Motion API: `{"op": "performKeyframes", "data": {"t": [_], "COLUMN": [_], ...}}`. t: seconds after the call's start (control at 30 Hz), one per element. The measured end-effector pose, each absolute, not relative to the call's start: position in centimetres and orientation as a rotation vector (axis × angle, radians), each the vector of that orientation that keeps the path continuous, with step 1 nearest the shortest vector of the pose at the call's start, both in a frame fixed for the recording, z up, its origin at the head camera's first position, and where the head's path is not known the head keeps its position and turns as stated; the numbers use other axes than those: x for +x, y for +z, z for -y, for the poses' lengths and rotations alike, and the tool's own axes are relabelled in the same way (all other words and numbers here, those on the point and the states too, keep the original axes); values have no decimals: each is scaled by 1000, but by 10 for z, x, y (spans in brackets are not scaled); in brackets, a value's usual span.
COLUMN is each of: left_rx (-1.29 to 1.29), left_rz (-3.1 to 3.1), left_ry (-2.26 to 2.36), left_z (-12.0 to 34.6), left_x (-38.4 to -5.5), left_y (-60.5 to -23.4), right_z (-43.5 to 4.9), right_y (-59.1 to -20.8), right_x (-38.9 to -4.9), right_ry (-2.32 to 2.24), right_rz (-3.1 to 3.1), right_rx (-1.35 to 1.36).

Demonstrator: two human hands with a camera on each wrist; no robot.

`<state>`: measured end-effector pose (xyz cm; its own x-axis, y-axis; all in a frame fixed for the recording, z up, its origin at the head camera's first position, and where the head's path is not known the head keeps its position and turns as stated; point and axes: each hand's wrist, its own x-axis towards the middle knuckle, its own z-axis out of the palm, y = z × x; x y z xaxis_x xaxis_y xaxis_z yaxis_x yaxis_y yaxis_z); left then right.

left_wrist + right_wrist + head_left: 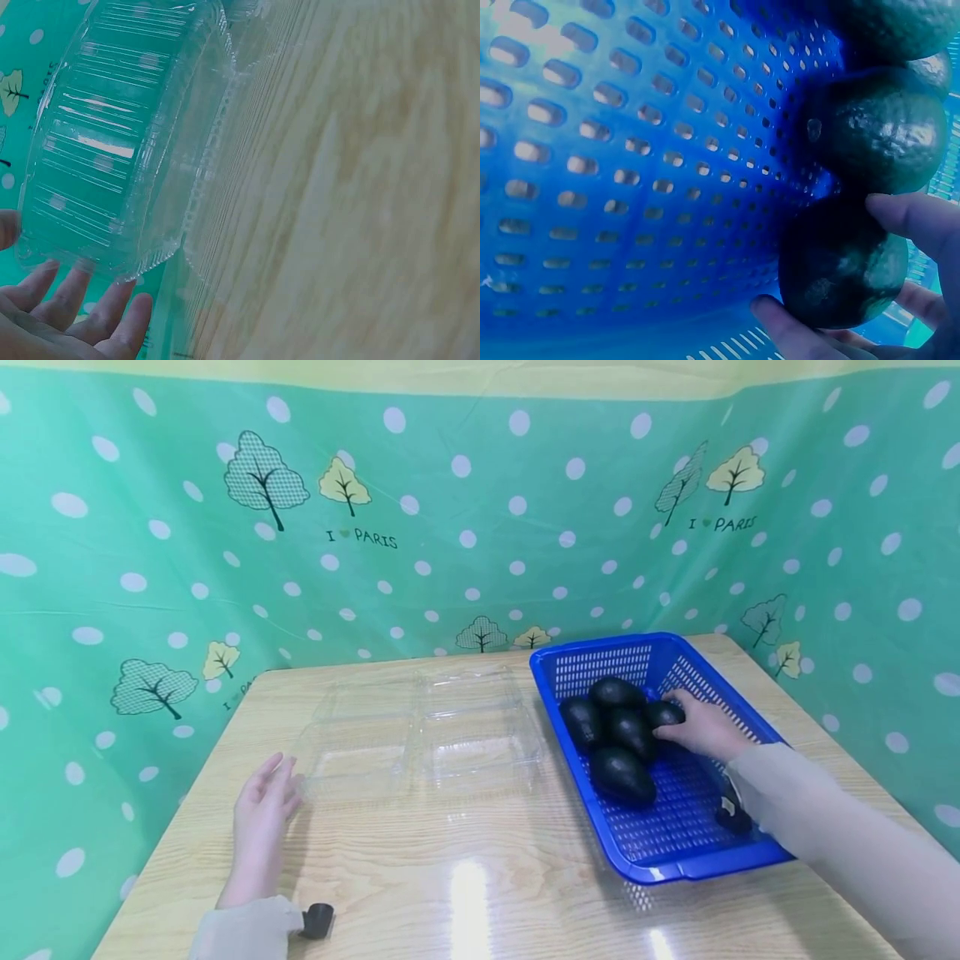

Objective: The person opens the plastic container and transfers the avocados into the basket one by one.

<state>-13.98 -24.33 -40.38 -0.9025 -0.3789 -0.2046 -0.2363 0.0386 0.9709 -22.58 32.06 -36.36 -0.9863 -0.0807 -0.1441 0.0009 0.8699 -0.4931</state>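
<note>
My right hand (701, 727) reaches into the blue basket (588, 814) and grips a dark avocado (664, 714) on the right of the group. In the right wrist view, thumb and fingers (915, 217) curl round that avocado (840, 274), which lies beside another avocado (885, 131). My left hand (262, 802) is at the left edge of a clear plastic clamshell box (360, 760), its fingers relaxed. The left wrist view shows the fingertips (71, 274) right at the rim of the clear box (97, 150).
A second clear clamshell box (480, 752) stands open between the first one and the basket. Several more avocados (622, 775) lie in the basket's left half. Behind the wooden table (390, 877) hangs a green dotted curtain (420, 527).
</note>
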Motion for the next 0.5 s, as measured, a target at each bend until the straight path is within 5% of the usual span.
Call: {"op": "performKeyframes", "data": {"t": [0.5], "left_rx": [610], "left_rz": [2163], "left_ry": [-1964], "left_z": [244], "left_x": [-142], "left_y": [-393], "right_z": [-319], "right_y": [-359], "right_x": [-225], "right_ry": [-706], "right_rz": [-2841], "right_rx": [-70]}}
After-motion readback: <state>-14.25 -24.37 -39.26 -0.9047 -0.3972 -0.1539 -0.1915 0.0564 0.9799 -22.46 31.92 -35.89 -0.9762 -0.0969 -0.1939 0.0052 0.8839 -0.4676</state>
